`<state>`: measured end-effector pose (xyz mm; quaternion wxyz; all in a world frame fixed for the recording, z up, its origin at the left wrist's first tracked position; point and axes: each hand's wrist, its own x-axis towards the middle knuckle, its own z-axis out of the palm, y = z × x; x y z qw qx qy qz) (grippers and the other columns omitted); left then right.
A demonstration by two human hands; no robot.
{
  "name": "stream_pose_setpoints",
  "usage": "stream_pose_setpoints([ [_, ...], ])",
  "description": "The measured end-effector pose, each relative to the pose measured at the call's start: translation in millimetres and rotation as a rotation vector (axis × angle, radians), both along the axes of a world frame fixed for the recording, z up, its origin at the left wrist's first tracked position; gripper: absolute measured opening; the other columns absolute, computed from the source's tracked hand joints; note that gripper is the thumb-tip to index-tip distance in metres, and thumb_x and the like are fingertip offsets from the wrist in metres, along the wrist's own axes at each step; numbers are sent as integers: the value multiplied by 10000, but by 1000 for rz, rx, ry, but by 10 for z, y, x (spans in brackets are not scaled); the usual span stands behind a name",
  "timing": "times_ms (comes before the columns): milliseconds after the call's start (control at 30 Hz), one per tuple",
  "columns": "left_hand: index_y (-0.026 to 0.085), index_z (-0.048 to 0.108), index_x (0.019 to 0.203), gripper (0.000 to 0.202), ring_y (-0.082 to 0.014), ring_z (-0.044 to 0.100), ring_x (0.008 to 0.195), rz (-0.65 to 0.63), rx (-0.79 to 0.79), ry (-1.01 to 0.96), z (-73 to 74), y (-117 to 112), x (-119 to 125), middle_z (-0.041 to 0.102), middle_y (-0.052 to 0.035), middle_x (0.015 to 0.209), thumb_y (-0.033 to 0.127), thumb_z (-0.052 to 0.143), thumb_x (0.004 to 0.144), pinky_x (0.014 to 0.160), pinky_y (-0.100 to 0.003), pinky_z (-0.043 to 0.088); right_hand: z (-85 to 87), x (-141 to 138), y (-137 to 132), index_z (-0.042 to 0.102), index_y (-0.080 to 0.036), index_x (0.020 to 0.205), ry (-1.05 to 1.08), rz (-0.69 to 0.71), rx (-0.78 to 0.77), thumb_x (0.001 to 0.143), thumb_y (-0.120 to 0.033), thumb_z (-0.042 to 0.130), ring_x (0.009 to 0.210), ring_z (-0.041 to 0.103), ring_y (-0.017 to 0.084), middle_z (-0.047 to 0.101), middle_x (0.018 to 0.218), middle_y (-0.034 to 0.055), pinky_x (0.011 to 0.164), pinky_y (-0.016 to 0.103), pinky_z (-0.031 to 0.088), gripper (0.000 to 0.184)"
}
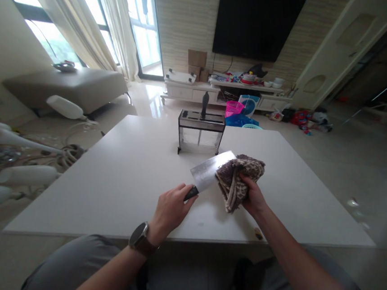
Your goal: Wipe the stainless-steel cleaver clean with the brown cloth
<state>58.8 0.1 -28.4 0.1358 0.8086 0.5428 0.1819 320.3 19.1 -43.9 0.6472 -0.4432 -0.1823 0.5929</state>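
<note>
My left hand (pixel 172 208) grips the black handle of a cleaver (pixel 209 173), its broad steel blade held flat just above the white table (pixel 122 178). A watch sits on that wrist. My right hand (pixel 252 196) holds a bunched brown patterned cloth (pixel 239 177) pressed against the far end of the blade. Behind them on the table stands a clear knife block (pixel 199 132) with one black-handled knife (pixel 205 105) upright in a slot.
A grey sofa (pixel 69 86) stands at the left by curtained windows. A low white TV unit (pixel 223 92) with clutter sits under a wall-mounted black screen (pixel 257 17). Coloured baskets (pixel 241 111) lie on the floor beyond the table.
</note>
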Motion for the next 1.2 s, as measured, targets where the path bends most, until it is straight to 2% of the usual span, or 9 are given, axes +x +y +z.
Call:
stream_pose_setpoints([
  [167,278,645,1139,272,-204,670,866,9,-27,-35,-110,-122,154,691,-29,1004,438,495,979,668,-276,404,-98,-431,-180,698,-181,983,51,55,-23,652,-286,823,865,734,252,773,958,59,829,405,605,369],
  [333,256,567,1308,347,-222,663,941,-55,-35,35,-230,-268,319,688,-60,1065,337,523,973,717,-291,439,-232,-674,-275,697,-175,959,107,-32,-48,650,-255,826,844,737,231,774,949,45,800,364,612,344],
  [433,245,537,1354,384,-225,663,937,-80,-24,74,-251,-287,391,689,-65,1070,320,518,978,727,-302,446,-270,-606,-232,698,-167,923,116,-83,-94,660,-253,810,824,742,230,779,928,52,777,353,617,298],
  [533,257,556,1330,361,-217,662,904,-87,16,78,-223,-258,430,693,-54,1041,362,504,988,717,-301,438,-254,-415,-131,697,-176,910,102,-175,-92,663,-253,804,783,740,205,780,882,31,774,326,619,280],
  [700,287,593,1267,303,-194,659,860,-75,103,64,-189,-214,416,694,-28,989,383,493,997,683,-292,413,-129,-28,39,686,-188,937,106,-289,-69,679,-258,782,722,728,171,773,827,-2,730,292,624,284],
  [800,291,607,1233,272,-188,661,836,-51,148,60,-219,-219,390,698,-10,959,360,542,977,672,-290,409,-53,44,63,686,-168,970,155,-353,-61,695,-220,749,716,722,161,773,845,7,717,286,619,287],
  [967,266,607,1195,252,-193,675,869,-19,143,27,-285,-251,401,710,-11,1013,349,576,959,662,-282,423,-54,-303,-93,696,-160,1003,178,-319,-30,682,-215,793,765,718,152,774,901,12,746,270,604,340],
  [1100,241,583,1218,297,-205,672,882,-47,146,31,-320,-281,440,702,-27,1022,222,595,921,689,-287,446,-142,-667,-273,703,-145,993,175,-176,-35,649,-231,835,800,724,185,774,930,40,791,319,601,379],
  [1200,216,601,1152,268,-212,667,856,-69,153,53,-330,-305,464,698,-36,994,158,587,891,686,-298,451,-198,-779,-335,704,-145,1004,154,-174,-40,624,-210,848,800,727,198,775,935,43,806,343,599,411],
])
